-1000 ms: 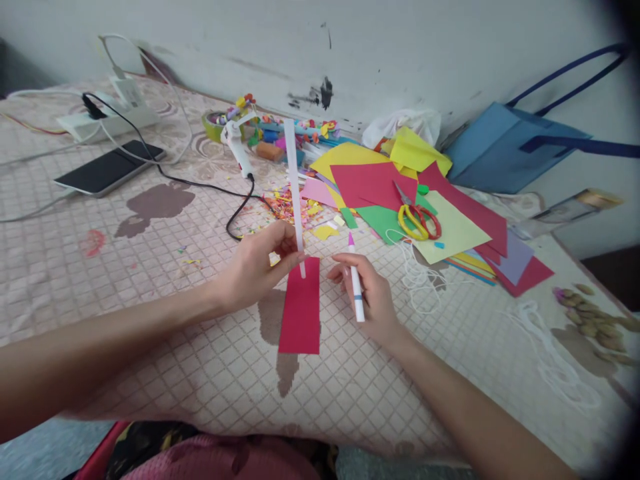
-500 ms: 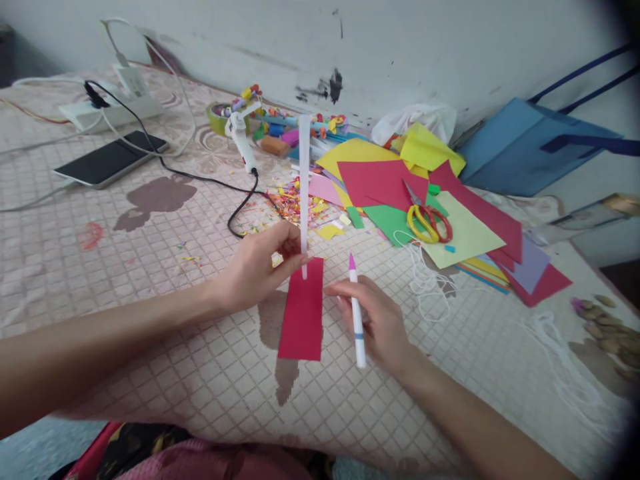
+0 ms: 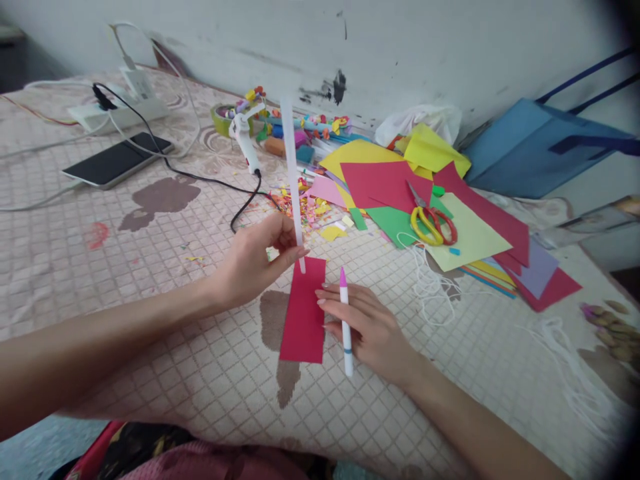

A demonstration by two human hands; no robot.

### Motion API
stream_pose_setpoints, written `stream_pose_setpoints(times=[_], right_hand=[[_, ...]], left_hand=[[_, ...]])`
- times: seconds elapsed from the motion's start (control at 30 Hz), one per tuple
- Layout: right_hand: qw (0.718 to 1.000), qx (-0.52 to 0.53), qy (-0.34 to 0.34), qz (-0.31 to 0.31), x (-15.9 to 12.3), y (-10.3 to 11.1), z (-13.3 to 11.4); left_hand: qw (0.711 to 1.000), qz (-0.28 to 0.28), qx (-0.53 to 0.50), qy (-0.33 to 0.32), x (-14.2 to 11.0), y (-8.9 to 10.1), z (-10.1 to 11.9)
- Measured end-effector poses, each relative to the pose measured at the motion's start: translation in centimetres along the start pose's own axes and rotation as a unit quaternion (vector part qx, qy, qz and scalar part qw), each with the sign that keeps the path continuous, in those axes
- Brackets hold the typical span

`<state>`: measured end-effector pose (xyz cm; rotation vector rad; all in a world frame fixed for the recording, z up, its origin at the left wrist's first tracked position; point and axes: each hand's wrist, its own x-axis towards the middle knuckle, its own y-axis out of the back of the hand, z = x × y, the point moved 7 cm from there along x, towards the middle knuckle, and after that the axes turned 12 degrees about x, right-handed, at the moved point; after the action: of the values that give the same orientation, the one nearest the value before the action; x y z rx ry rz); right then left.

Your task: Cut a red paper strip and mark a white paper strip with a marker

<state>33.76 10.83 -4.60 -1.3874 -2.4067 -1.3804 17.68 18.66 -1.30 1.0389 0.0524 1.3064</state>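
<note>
Over the far end of the red paper strip (image 3: 305,313), the left hand (image 3: 257,259) pinches a white stick (image 3: 291,157) nearly upright; at its right edge, the right hand (image 3: 376,328) grips a pink-tipped marker (image 3: 345,317), fingers bent.

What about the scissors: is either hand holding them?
No, the scissors lie on coloured paper, while the left hand holds a white stick and the right hand a marker.

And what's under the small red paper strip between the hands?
The red strip lies on the diamond-patterned tablecloth. Brown patches show past its left and lower edges; whether they join underneath can't be seen, since the strip covers it.
</note>
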Motion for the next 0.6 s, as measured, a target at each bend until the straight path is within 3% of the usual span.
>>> stream_pose_setpoints(times=[0.23,0.6], right_hand=[[0.996,-0.086,0.01,-0.013,0.0,-0.2,-0.5],[0.994,-0.109,0.011,-0.025,0.0,-1.4,-1.6]], left_hand=[[1.0,0.012,-0.018,0.018,0.2,0.9,-1.4],[1.0,0.003,-0.023,-0.008,-0.1,0.8,-0.8]])
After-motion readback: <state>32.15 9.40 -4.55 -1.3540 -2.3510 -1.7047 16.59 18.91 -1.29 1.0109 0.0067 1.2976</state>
